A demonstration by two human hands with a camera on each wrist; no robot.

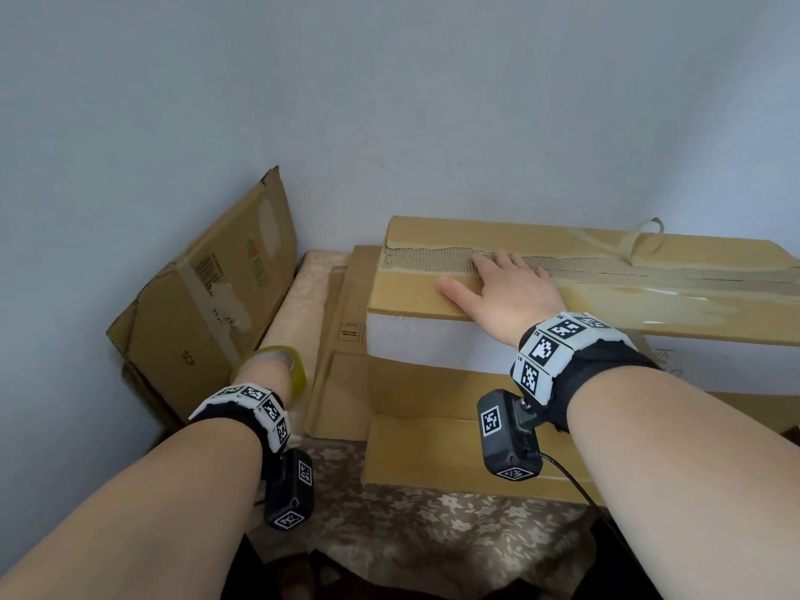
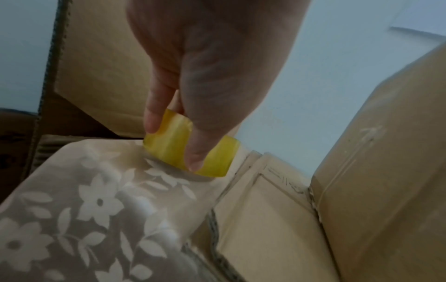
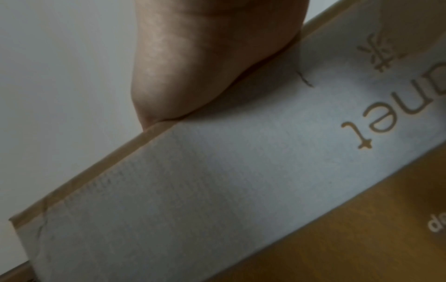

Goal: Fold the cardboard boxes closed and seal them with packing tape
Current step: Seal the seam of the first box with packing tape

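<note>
A long cardboard box with closed top flaps and a white front panel lies on the table at the right. My right hand presses flat on its top near the left end, fingers straight over the torn middle seam. At the left, my left hand grips a yellowish roll of packing tape just above the floral tablecloth. In the left wrist view my thumb and a finger pinch the tape roll from above.
A flattened cardboard box leans against the wall at the left. More flat cardboard lies under and beside the long box. The wall stands close behind. A camera cable hangs from my right wrist.
</note>
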